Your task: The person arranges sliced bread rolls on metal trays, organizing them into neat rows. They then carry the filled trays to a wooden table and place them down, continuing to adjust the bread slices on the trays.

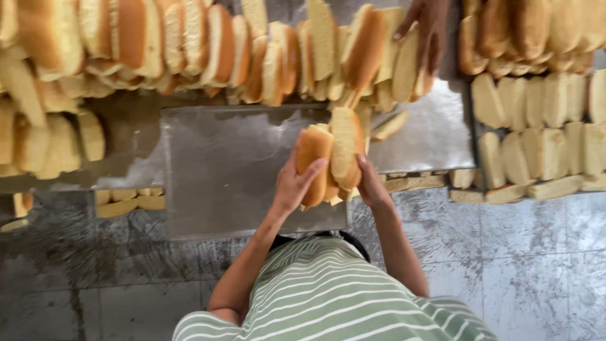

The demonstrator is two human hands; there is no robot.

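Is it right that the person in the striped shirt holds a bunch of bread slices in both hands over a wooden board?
Not quite. The left hand and right hand do hold the bread slices together, but beneath them lies a grey metal tray, not a wooden board. The head view shows this.

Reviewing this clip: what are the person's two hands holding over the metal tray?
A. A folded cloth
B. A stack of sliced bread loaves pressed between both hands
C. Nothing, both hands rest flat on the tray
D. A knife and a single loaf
B: the left hand and the right hand clasp a bunch of sliced bread loaves from either side, above the bare metal tray.
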